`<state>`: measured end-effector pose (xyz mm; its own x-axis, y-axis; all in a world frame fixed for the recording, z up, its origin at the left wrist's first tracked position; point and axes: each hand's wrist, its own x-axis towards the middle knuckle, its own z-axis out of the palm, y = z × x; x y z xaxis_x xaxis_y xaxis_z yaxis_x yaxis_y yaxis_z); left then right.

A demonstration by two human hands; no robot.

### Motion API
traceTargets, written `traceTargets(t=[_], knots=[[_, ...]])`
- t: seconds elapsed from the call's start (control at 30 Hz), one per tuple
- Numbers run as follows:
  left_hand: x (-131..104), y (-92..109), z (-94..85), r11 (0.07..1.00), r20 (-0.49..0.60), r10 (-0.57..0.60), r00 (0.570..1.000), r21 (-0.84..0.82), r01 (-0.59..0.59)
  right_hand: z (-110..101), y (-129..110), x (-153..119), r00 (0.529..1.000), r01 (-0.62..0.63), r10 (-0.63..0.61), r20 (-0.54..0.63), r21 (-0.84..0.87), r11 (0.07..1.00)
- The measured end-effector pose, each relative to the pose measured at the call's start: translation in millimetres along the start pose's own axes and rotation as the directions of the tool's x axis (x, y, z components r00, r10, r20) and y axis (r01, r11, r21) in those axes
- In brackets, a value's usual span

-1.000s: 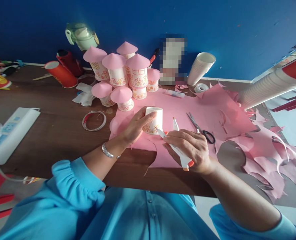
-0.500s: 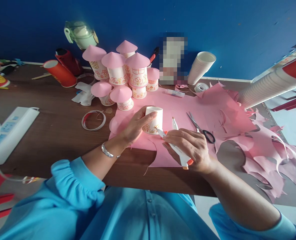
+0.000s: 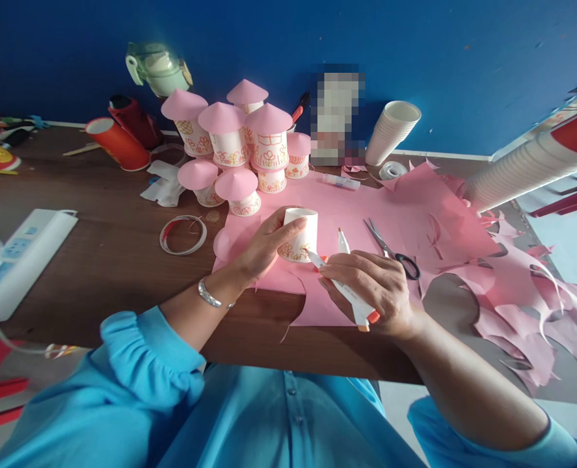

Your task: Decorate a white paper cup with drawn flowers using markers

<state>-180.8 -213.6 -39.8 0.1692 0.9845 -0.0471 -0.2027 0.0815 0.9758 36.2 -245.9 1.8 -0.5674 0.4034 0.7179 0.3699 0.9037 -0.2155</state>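
Observation:
My left hand (image 3: 268, 244) is closed around a white paper cup (image 3: 301, 227), thumb across its front. Orange and brown flower and grass lines run along the cup's lower part. In my right hand (image 3: 373, 286) are two white markers: one marker (image 3: 316, 259) points its tip at the drawn flower, touching or very close to it. The other marker (image 3: 343, 242) sticks up between the fingers with its brown tip bare. Behind the cup stand several decorated paper cups with pink cone roofs (image 3: 268, 120). Pink paper (image 3: 337, 208) lies under both hands.
Black-handled scissors (image 3: 390, 250) lie open right of my right hand. Pink offcuts (image 3: 517, 292) spread across the right side. A tape ring (image 3: 183, 234) and a power strip (image 3: 25, 260) lie left. Stacked white cups (image 3: 393, 133) and a glue stick (image 3: 341, 181) are behind.
My right hand has shifted very slightly right, and the marker tip with it. The flower on the cup shows a little more line. My left hand and the cup stay almost still.

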Motion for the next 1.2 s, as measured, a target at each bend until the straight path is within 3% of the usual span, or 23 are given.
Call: traceTargets(t=[1.2], knots=[[-1.3,4.4,4.7,1.000,-0.009,-0.006,1.000,0.001,0.006,-0.7,0.4,-4.6,0.998,-0.011,0.010,0.057,0.018,1.000]])
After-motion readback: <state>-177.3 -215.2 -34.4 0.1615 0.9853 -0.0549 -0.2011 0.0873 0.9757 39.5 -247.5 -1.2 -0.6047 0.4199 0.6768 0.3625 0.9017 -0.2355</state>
